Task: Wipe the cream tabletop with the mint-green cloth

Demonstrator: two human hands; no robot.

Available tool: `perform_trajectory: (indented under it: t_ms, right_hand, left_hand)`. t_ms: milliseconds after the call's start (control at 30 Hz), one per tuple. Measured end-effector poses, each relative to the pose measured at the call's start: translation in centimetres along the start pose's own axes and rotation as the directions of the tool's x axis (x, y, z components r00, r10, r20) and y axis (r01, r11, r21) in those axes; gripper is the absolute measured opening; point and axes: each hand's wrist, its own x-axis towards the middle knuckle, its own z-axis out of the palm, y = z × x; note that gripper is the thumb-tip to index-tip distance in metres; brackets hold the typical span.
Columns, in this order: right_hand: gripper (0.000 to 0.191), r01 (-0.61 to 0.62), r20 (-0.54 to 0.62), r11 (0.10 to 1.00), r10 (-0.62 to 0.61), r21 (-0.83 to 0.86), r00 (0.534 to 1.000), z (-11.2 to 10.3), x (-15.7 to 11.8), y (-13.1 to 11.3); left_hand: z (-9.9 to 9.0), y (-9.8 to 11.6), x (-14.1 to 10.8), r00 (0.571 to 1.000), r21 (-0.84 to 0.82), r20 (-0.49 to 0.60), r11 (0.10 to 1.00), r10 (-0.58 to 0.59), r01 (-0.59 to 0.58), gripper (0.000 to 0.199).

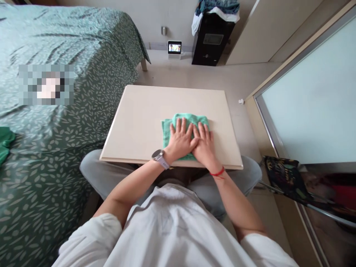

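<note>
Bedroom-type rm, pale floor (178,74), seen from above. Far L edge: bit of plain green fabric (5,144) lying on bed w/ green leaf-print sheet (100,85); pixelated patch on sheet too, content can't be told. Next, R of bed: low cream table (150,107), smooth top, just over person's knees in gray pants (96,167). L wrist has watch (157,154), pale strap. Far side, on floor by wall: small white-framed display (174,48), screen lit.

Ctr-R of tabletop, near edge: folded green cloth (191,118), layers slightly offset on L side. L hand (180,139) flat on it, palm down, fingers a bit spread, not gripping. R hand (204,146) same: flat, palm down, fingers slightly apart; hands touch/overlap at L thumb. Red string bracelet (217,172) on R wrist.

Far R of display: tall black box (210,44), clothes (219,6) piled on top. Small white scrap (241,101) on floor R of table. Near R: dark patterned fabric (282,176) by frosted panel (311,104).
</note>
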Motion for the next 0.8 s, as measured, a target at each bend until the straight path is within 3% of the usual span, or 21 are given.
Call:
perform_trajectory:
  t_ms: [200,300,367,467,600,667,800]
  right_hand:
    - [0.068,-0.224,-0.15,0.971,0.21,-0.085,0.966,0.7,-4.3,10.2]
    - [0.07,-0.276,-0.245,0.961,0.275,0.029,0.93,1.8,-7.1,12.8]
    - [0.07,-0.314,-0.327,0.944,0.328,0.098,0.886,2.7,-8.7,13.2]
    - [0.069,-0.358,-0.454,0.925,0.374,0.125,0.809,4.0,-10.3,11.9]
    - [0.064,-0.39,-0.519,0.917,0.376,0.087,0.768,5.1,-10.9,7.8]
    - [0.063,-0.371,-0.491,0.926,0.357,0.072,0.795,5.4,-10.7,5.1]
    - [0.062,-0.239,-0.386,0.97,0.235,0.039,0.892,5.7,-10.1,-0.7]
  left_hand:
    - [3.5,8.2,4.8,0.955,-0.06,-0.026,0.953,0.297,-0.298,0.077]
    - [4.8,11.0,5.3,0.918,-0.059,-0.04,0.916,0.394,-0.396,0.076]
    - [5.1,12.1,4.8,0.891,-0.053,-0.043,0.89,0.451,-0.453,0.076]
    - [5.1,12.0,3.2,0.865,-0.037,-0.039,0.864,0.501,-0.502,0.076]
    - [4.7,9.3,-0.4,0.873,-0.004,-0.08,0.876,0.481,-0.483,0.074]
    - [4.4,7.2,-2.6,0.891,0.028,-0.091,0.896,0.444,-0.444,0.076]
    - [3.6,2.3,-7.0,0.947,0.1,-0.096,0.949,0.308,-0.298,0.082]
